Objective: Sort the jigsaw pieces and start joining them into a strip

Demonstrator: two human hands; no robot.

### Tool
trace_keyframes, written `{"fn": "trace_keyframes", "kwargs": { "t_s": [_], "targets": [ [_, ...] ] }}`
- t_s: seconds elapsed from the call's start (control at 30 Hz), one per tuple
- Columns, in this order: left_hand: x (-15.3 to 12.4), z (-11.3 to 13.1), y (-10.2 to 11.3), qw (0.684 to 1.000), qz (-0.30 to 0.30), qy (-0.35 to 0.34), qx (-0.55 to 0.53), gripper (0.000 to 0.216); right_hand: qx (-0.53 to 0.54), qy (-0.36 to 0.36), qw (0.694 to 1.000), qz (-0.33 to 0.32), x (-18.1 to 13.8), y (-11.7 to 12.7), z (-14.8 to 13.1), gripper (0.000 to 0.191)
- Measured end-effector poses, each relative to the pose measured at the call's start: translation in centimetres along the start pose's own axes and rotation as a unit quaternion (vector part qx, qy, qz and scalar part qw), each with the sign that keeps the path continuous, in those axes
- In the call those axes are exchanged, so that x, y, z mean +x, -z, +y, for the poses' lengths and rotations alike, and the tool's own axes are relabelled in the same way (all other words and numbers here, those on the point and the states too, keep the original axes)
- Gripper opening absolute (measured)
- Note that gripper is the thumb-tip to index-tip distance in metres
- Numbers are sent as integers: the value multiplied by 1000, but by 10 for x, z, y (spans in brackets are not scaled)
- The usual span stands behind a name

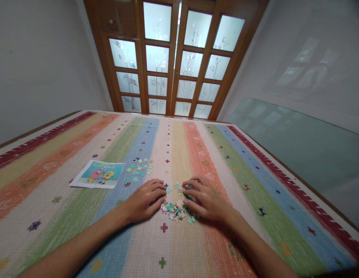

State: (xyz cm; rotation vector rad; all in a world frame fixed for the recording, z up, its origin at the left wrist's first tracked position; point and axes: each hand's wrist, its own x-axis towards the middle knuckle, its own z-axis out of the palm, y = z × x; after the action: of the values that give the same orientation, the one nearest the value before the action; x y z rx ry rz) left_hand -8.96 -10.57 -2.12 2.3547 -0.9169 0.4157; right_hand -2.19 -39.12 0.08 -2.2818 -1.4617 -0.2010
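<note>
A loose pile of small jigsaw pieces [176,210], mostly teal with some pink, yellow and dark ones, lies on the striped tablecloth between my two hands. My left hand [149,197] rests palm down along the pile's left edge, its fingers loosely bent and nothing visible in it. On the opposite side, my right hand [204,197] has its fingers apart over several pieces and partly covers them. Farther off to the left, a second group of jigsaw pieces [141,168] is spread out in a loose patch. Beside that group lies a printed cartoon picture [100,175].
The striped tablecloth [164,247] covers a long table. Past its far end stand wooden doors [170,58] with frosted panes. White walls rise on both sides, and a pale green glass panel [297,143] leans along the right.
</note>
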Motion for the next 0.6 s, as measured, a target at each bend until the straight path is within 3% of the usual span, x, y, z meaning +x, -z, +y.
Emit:
{"fn": "trace_keyframes", "kwargs": {
  "t_s": [0.2, 0.43, 0.6],
  "targets": [
    [-4, -1, -3, 1000, -6, -10, -3, 22, -1, -14, 1000, 22, 1, 5, 2, 22],
    [-4, 5, -2, 999, -29, -31, -33, 29, 78, 26, 995, -57, 2, 8, -9, 21],
    [-3, 11, -2, 997, -51, -44, -48, 34, 59, 10, 997, -58, 2, 6, -8, 21]
  ]
}}
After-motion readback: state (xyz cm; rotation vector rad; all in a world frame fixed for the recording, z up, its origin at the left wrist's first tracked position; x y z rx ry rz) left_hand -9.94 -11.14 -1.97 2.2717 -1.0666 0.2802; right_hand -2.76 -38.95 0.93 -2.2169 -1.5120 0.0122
